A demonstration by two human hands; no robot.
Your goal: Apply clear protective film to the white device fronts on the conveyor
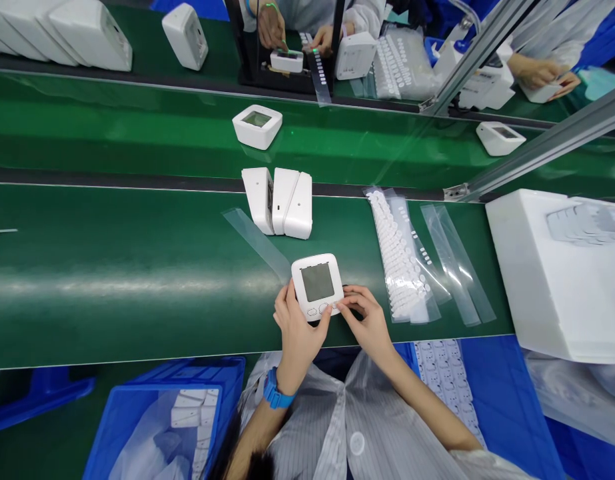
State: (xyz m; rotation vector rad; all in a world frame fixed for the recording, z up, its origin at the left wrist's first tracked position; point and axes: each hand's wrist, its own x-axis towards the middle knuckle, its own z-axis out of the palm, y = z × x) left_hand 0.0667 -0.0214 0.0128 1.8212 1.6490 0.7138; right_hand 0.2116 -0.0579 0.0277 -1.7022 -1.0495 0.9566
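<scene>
A white device (318, 281) with a grey screen and buttons along its lower edge is held over the green table's front part. My left hand (300, 327) grips its left side, thumb on the lower front. At its lower right corner, my right hand (366, 317) has thumb and finger pressed together; whatever is between them is too small to name. Just behind, several white devices (286, 202) stand side by side. A clear plastic strip (260, 243) lies to the left. On the right are a strip of white round pieces (394, 257) and clear strips (457, 263).
A green conveyor (137, 127) behind the table carries white devices (258, 127). Metal posts (547, 147) slant at the right, above a white foam box (552, 280). Blue bins (110, 427) stand below the front edge. Other people's hands (272, 30) work across the conveyor.
</scene>
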